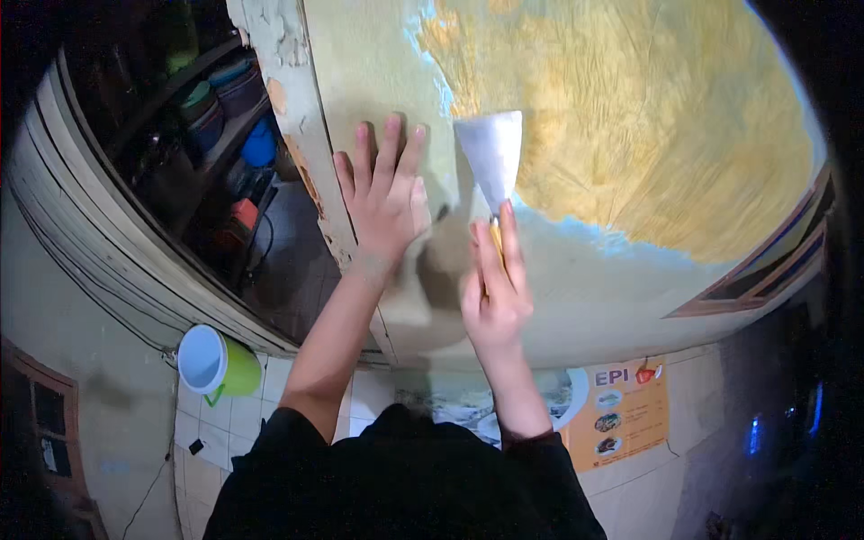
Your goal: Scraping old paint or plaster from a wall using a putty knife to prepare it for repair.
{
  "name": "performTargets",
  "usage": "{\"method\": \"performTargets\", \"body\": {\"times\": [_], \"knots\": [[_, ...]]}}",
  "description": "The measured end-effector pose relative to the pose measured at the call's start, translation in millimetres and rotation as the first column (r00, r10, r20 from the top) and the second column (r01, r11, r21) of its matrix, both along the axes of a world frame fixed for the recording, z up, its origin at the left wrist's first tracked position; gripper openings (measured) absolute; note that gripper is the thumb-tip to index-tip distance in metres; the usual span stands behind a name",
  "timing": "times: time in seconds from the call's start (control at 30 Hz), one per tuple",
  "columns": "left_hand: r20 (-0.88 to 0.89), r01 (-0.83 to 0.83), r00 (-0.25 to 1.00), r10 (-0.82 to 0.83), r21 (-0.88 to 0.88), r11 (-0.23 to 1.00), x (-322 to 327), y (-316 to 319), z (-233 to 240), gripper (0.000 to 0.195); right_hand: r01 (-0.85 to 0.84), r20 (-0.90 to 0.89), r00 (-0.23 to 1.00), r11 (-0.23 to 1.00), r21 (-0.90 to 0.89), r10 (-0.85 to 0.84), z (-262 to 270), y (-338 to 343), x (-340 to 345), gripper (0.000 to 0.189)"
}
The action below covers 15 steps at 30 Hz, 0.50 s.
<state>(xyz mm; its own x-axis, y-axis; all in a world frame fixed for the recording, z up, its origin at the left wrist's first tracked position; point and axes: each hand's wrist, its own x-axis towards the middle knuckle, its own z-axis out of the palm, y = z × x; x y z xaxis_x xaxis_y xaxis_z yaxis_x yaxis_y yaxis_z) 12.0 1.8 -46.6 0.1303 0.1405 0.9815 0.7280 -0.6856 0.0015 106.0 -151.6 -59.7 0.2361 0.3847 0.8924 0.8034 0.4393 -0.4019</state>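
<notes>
My right hand [498,287] grips the yellowish handle of a metal scraper [493,152], its broad blade pointing up the painted wall [567,304]. The blade's edge lies over the border of a large bare patch [607,135], yellow-brown and streaked, where the paint is gone. Ragged pale-blue paint edges run along the left and lower sides of this patch. Flat against the painted wall left of the scraper rests my left hand [385,182], fingers spread and holding nothing. Whether the blade touches the wall cannot be told.
A chipped door frame [290,115] borders a dark room with shelves and a blue bucket [260,142]. On the tiled floor [270,425] stands a green bucket [223,361]. A printed banner [617,418] lies behind me at right. A wooden-framed window [763,263] is at far right.
</notes>
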Motion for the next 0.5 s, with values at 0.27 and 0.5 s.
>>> {"method": "performTargets", "body": {"times": [0.27,0.5], "knots": [[0.014,0.013,1.0,-0.012,-0.047,0.999,5,-4,-2,0.052,0.033,-0.046,0.998,0.999,-0.024,-0.034,-1,-12,1,0.042],[-0.016,0.029,0.999,-0.03,-0.034,0.999,3,-1,0,0.051,0.011,-0.131,0.991,0.999,-0.031,-0.015,-7,-11,7,0.039]]}}
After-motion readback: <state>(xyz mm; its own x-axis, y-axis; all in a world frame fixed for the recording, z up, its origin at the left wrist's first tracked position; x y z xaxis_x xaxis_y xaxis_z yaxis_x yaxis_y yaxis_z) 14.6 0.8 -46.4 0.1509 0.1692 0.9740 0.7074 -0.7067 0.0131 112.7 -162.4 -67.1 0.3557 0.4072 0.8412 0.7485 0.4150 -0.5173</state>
